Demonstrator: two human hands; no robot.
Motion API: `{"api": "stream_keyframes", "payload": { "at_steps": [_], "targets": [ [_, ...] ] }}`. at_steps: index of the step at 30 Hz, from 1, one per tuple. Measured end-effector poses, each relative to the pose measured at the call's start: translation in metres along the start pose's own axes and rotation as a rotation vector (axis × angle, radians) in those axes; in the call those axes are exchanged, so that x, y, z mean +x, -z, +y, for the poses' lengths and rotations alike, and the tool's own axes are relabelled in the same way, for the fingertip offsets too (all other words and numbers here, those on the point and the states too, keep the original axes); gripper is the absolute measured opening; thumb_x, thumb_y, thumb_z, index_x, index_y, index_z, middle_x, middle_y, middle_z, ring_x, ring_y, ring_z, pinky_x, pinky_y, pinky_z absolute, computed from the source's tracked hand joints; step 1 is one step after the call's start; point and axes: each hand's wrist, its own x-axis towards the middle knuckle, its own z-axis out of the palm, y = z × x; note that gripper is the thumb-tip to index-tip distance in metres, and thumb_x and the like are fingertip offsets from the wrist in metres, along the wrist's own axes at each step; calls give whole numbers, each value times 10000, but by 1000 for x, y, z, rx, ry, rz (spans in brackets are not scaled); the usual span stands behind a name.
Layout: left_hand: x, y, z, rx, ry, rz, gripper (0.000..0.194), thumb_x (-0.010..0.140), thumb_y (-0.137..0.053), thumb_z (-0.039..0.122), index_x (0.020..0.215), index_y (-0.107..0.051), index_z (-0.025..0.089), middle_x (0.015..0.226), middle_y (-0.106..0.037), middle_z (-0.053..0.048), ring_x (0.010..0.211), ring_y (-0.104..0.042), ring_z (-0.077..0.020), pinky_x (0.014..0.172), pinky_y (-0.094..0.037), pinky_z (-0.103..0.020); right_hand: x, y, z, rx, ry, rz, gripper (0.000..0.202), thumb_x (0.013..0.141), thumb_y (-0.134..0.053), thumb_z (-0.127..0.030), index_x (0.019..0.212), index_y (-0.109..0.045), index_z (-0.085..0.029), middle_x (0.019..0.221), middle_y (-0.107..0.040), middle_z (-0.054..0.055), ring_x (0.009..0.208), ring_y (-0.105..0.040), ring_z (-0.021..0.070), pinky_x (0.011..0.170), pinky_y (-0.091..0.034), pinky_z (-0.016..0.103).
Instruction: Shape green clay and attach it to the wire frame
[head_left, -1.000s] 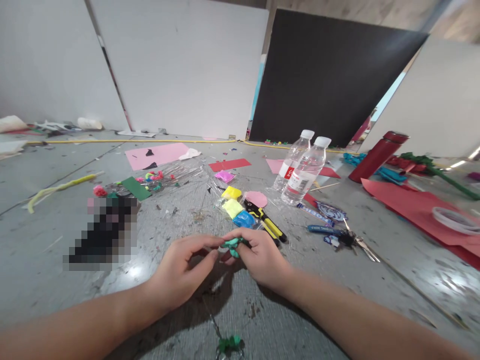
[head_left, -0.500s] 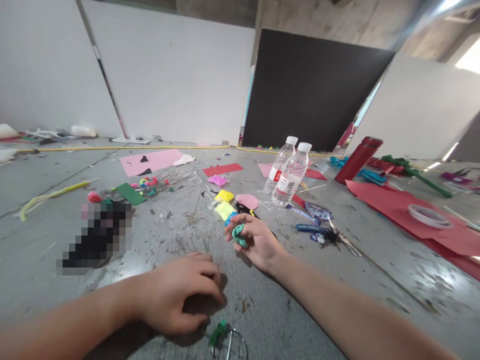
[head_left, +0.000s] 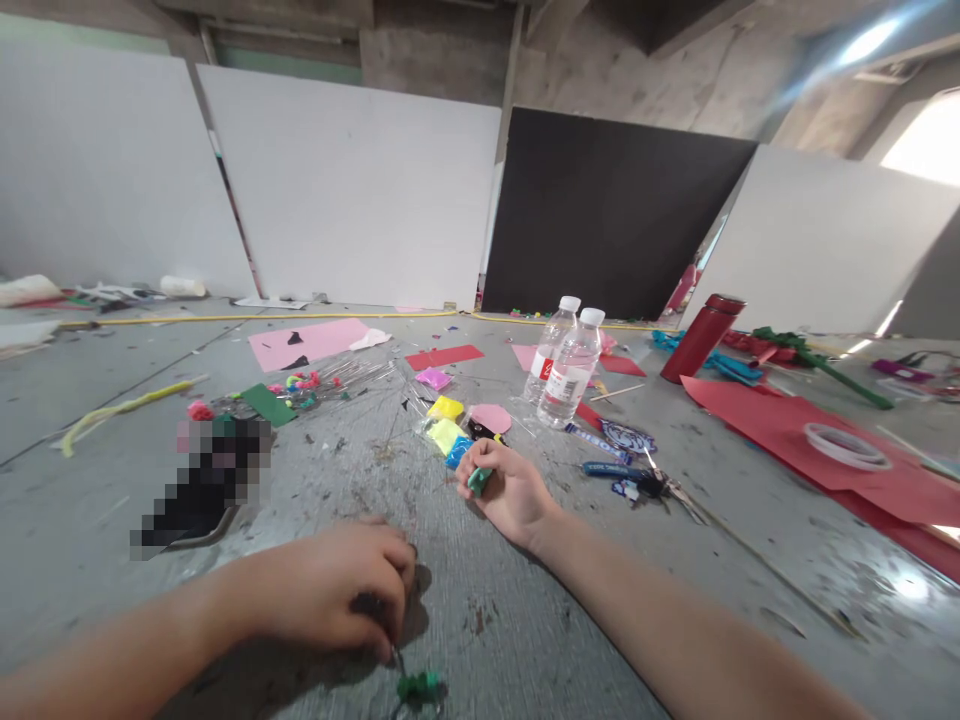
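My right hand [head_left: 508,495] is closed around a small teal-green lump that looks like modelling clay [head_left: 478,481], its fingers curled over it. Just beyond those fingers lie soft clay packets in blue [head_left: 458,451], pale yellow and yellow. My left hand [head_left: 341,587] hangs low over the grey floor with thumb and fingers drawn together. From its fingertips a thin metal wire [head_left: 397,659] runs down to a bumpy dark green piece [head_left: 418,688] at the bottom edge. The lower part of that piece is cut off by the frame.
Two clear water bottles [head_left: 568,375] and a tilted-looking red flask [head_left: 703,338] stand ahead on the right. Red paper [head_left: 750,420] holds a tape roll [head_left: 847,447]. Keys with a blue strap [head_left: 619,470] lie nearer. A phone-like black object [head_left: 202,490], partly pixelated, lies left.
My left hand has shifted slightly left and its fingers have closed on the wire of the green piece. My right fingers have curled more tightly over the teal lump. The view has tilted up.
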Motion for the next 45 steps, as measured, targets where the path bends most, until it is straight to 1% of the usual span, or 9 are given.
{"api": "stream_keyframes", "payload": {
  "at_steps": [6, 13, 18, 20, 24, 26, 30, 36, 45],
  "targets": [
    [-14, 31, -24, 76, 365, 161, 119, 850, -649, 229, 820, -762, 207, 864, -708, -44, 816, -656, -191, 744, -471, -289, 4, 3, 5, -70, 94, 35, 241, 497, -552, -193, 729, -510, -244, 757, -577, -3, 676, -559, 174, 656, -479, 322],
    [-23, 44, -53, 66, 638, 407, 215, 813, -659, 398, 784, -726, 196, 720, -714, -9, 679, -629, -170, 645, -451, -262, -3, 0, 14, -322, 167, -36, 340, 637, -767, -192, 940, -617, -233, 828, -674, -6, 782, -654, 167, 734, -518, 304],
    [-9, 25, -29, 155, 637, 727, 226, 811, -677, 379, 905, -735, 182, 845, -726, -64, 748, -633, -200, 695, -472, -309, -13, -8, 20, -418, 235, -102, 389, 666, -829, -274, 993, -623, -232, 912, -738, 32, 893, -724, 212, 829, -572, 379],
    [0, 10, -9, -26, 653, 811, 281, 897, -603, 436, 967, -694, 179, 820, -694, -55, 745, -626, -200, 673, -490, -311, -22, -12, 19, -494, 270, -131, 291, 729, -803, -271, 979, -662, -224, 933, -761, 46, 891, -737, 216, 846, -576, 397],
    [14, -19, 23, -776, 583, 776, 539, 904, -579, 602, 1251, -599, 190, 1027, -700, -84, 847, -672, -213, 685, -565, -332, -39, -20, 17, -789, 584, -210, 110, 859, -709, -186, 946, -711, -253, 981, -781, 53, 946, -727, 219, 895, -559, 415],
    [16, -27, 27, -929, 528, 700, 569, 868, -647, 611, 1244, -610, 186, 943, -699, -57, 766, -662, -185, 666, -552, -315, -45, -21, 17, -898, 734, -212, 132, 854, -697, -141, 913, -699, -259, 956, -763, 45, 944, -699, 219, 873, -553, 402],
    [14, -30, 17, -829, 500, 622, 403, 859, -706, 528, 1047, -668, 175, 689, -602, 28, 599, -572, -124, 602, -492, -259, -47, -19, 17, -1035, 813, -217, 105, 874, -685, -145, 944, -702, -221, 903, -688, 61, 866, -660, 208, 772, -551, 354],
    [12, -29, 11, -706, 568, 610, 335, 924, -621, 513, 927, -605, 178, 583, -546, 56, 534, -523, -117, 525, -422, -227, -46, -15, 14, -1139, 896, -279, 112, 952, -608, -163, 1014, -696, -195, 909, -693, 70, 816, -649, 193, 744, -555, 346],
    [11, -29, 13, -622, 455, 481, 257, 941, -602, 416, 972, -635, 162, 715, -662, 3, 639, -600, -128, 590, -488, -233, -49, -11, 8, -1307, 934, -444, 121, 972, -552, -137, 909, -651, -168, 830, -699, 82, 754, -609, 198, 697, -528, 340]
  ]
}}
